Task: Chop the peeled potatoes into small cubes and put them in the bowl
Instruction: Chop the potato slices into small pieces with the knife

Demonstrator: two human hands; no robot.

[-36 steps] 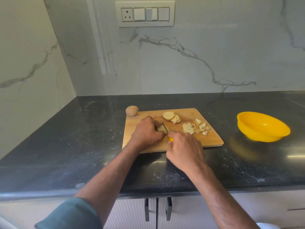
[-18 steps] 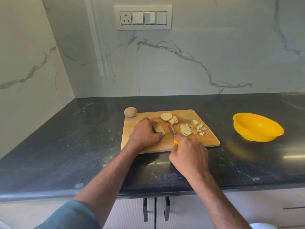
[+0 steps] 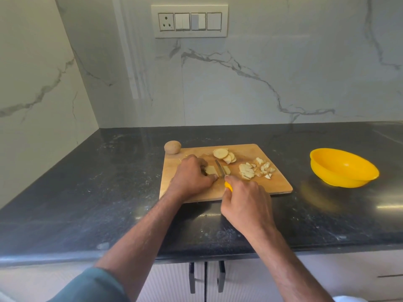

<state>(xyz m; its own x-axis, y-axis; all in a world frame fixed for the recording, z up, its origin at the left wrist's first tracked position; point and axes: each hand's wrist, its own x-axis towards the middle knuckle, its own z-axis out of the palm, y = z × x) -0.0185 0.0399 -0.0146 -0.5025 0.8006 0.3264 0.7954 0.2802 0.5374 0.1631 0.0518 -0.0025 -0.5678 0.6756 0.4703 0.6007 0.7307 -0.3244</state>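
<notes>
Black counter [image 3: 87, 192], wooden board [image 3: 257, 153]; bowl [image 3: 344, 168] at three o'clock.
My left hand [image 3: 192, 177] pins a potato slice [image 3: 210, 170]; my right hand [image 3: 246, 205] grips the knife [image 3: 219, 167]; whole potato [image 3: 172, 147] at eleven.

— Checking for readable text: any lettering, brand, number or sign showing on the switch plate [image 3: 189, 21], the cutting board [image 3: 257, 153], the bowl [image 3: 340, 168] or the knife handle [image 3: 228, 185]?

— Finding none. Switch plate showing only a three-pin socket and blank rocker faces; board, bowl and handle showing plain surfaces, no print legible.

— Anything on the cabinet fronts [image 3: 359, 277] or the marble wall [image 3: 261, 83]?

— Nothing readable; only grey veining on the wall, bare panels below.
</notes>
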